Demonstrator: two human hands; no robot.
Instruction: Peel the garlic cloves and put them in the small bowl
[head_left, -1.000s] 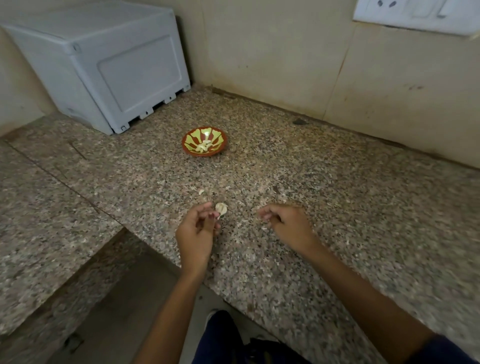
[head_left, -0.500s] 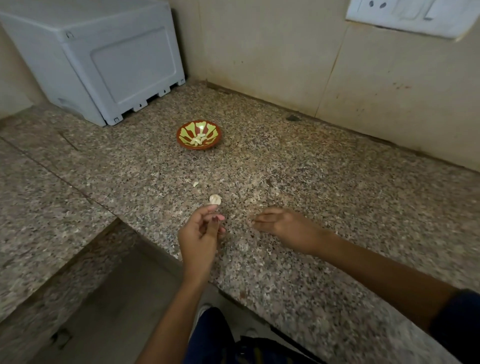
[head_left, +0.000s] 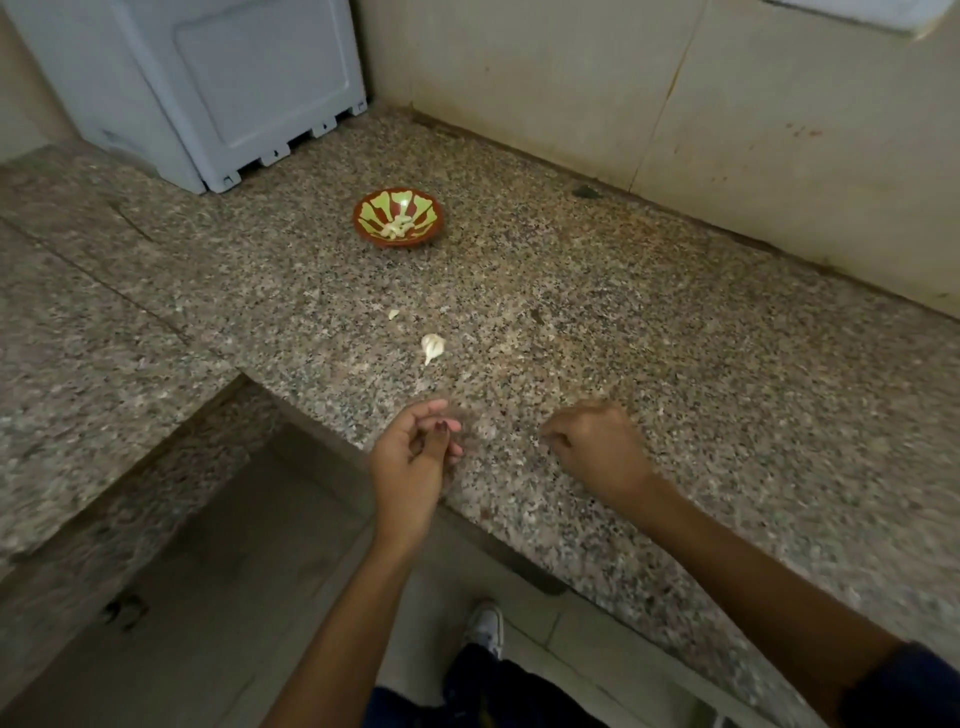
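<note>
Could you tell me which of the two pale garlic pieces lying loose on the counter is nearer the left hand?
The larger piece, with a thin tail pointing toward the left hand. The smaller scrap lies farther back, toward the bowl.

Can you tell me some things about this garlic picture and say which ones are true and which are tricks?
1. The small bowl has pale garlic pieces inside. True.
2. A garlic clove lies on the granite counter, between the bowl and the hands. True.
3. The left hand is reaching into the bowl. False: it is near the counter's front edge, far from the bowl.
4. The bowl sits on top of the grey box. False: it stands on the counter, apart from the box.
</note>
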